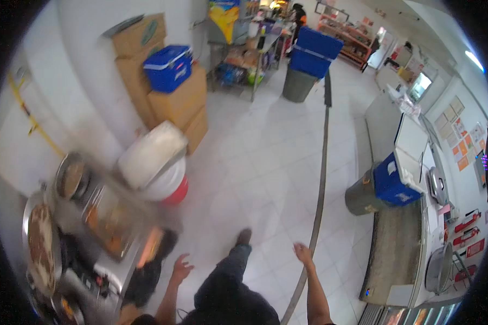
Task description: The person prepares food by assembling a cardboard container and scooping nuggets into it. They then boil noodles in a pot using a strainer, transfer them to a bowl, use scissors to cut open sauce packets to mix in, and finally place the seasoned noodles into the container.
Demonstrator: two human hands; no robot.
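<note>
My left hand point(183, 269) hangs beside the cooking station with its fingers apart and nothing in it. Closest to it is the steel counter edge, where a rectangular pan point(114, 222) holds food in orange-brown liquid. A wide round pan point(42, 244) with brown contents sits farther left, and a dark pot point(73, 180) stands behind. On the other side, my right hand point(303, 253) hangs in the air over the floor, loosely open and holding nothing. A long dark hose or cable cover point(321, 197) runs along the floor below it. My shoe point(244, 236) is stretched forward on the tiles.
A white sack point(153, 154) rests on a white-and-red bucket point(174, 192). Cardboard boxes point(181, 100) carry a small blue cooler point(168, 67). Ahead, a blue cooler point(314, 51) tops a grey bin point(299, 85). At right, another blue cooler point(396, 181) stands by a counter.
</note>
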